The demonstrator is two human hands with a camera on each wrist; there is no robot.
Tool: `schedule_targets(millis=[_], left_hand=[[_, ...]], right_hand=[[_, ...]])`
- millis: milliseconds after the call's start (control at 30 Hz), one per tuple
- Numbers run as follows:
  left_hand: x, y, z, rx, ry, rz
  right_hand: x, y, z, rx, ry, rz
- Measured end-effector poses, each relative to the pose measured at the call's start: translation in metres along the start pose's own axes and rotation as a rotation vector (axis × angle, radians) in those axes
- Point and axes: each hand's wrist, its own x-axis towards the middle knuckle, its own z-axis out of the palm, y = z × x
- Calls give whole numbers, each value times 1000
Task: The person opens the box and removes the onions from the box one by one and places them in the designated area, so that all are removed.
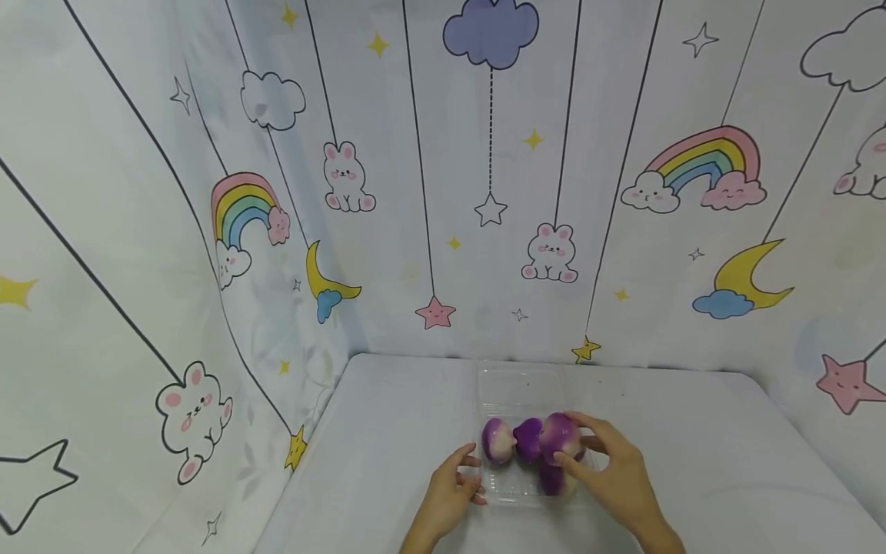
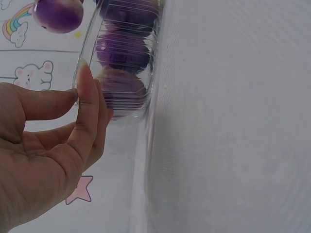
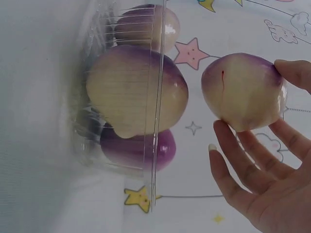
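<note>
My right hand (image 1: 612, 469) holds a purple-and-cream turnip-like piece (image 1: 559, 437) between thumb and fingertips, above the right part of a clear plastic box (image 1: 508, 492). In the right wrist view this held piece (image 3: 243, 92) is apart from the box and shows a thin red line. Several similar pieces lie inside, among them one at the left (image 1: 497, 441) and one in the middle (image 1: 528, 438). Beside the box's left wall is my left hand (image 1: 446, 496), with loosely bent fingers at its edge. In the left wrist view, the thumb and index fingertips (image 2: 83, 68) overlap the rim.
The box's clear lid (image 1: 521, 385) lies folded back behind it. A white-covered table (image 1: 394, 415) extends to both sides. Behind and to the left hangs a white cloth (image 1: 471, 254) printed with rabbits, stars, clouds and rainbows.
</note>
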Motion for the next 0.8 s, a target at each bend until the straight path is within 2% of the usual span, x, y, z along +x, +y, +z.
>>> schedule_targets(millis=[367, 667, 800], left_hand=[[0, 1, 0, 6, 6, 0], [0, 3, 0, 14, 0, 3], [0, 3, 0, 13, -1, 2]], right_hand=[[-2, -4, 10, -11, -44, 52], [-3, -7, 16, 29, -27, -53], [-4, -8, 20, 23, -23, -61]])
